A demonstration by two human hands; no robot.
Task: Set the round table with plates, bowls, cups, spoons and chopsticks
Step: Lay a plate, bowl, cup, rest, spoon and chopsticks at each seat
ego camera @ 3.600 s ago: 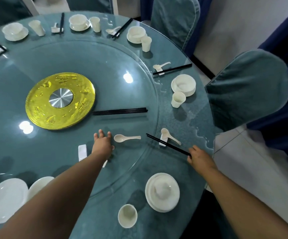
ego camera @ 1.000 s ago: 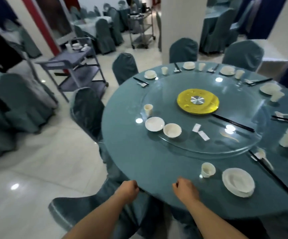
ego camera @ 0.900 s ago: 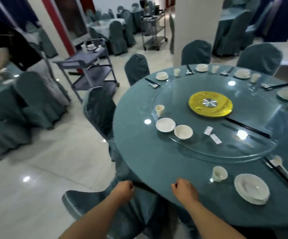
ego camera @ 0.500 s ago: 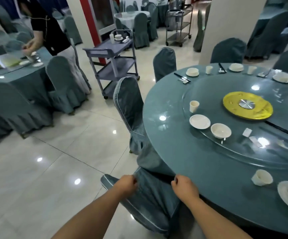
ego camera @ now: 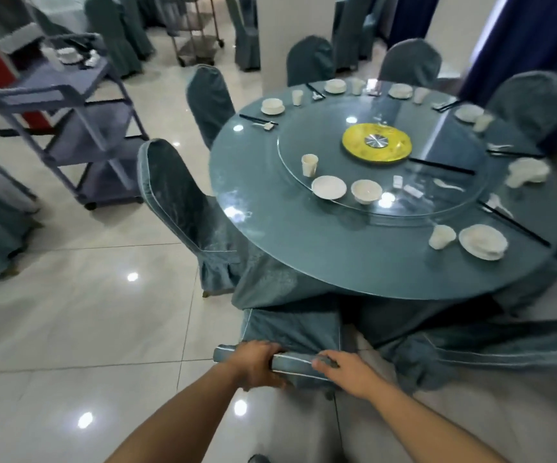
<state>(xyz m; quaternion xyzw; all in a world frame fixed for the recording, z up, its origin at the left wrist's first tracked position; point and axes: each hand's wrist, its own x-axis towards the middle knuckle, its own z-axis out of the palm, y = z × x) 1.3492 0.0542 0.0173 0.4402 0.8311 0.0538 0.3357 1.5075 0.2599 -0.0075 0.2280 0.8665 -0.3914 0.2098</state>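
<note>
Both my hands grip the top edge of a blue-covered chair (ego camera: 290, 325) at the near side of the round table (ego camera: 303, 248); my left hand (ego camera: 257, 364) holds its left part, my right hand (ego camera: 347, 372) its right. On the glass turntable (ego camera: 437, 208) stand a cup (ego camera: 309, 164), a plate (ego camera: 328, 187) and a bowl (ego camera: 366, 191), with a spoon (ego camera: 449, 184) and black chopsticks (ego camera: 440, 165) further right. A set place with cup (ego camera: 441, 236), plate and bowl (ego camera: 483, 241) and chopsticks (ego camera: 512, 223) lies at the near right rim.
More place settings ring the far rim. Covered chairs (ego camera: 183, 208) stand around the table, one close on the left. A purple service trolley (ego camera: 70, 121) with dishes stands on the tiled floor at the left. A yellow disc (ego camera: 376, 142) marks the turntable's centre.
I have stepped back from the table and the chair has come out with my hands on its back. The view has swung right, so the table now lies ahead.
</note>
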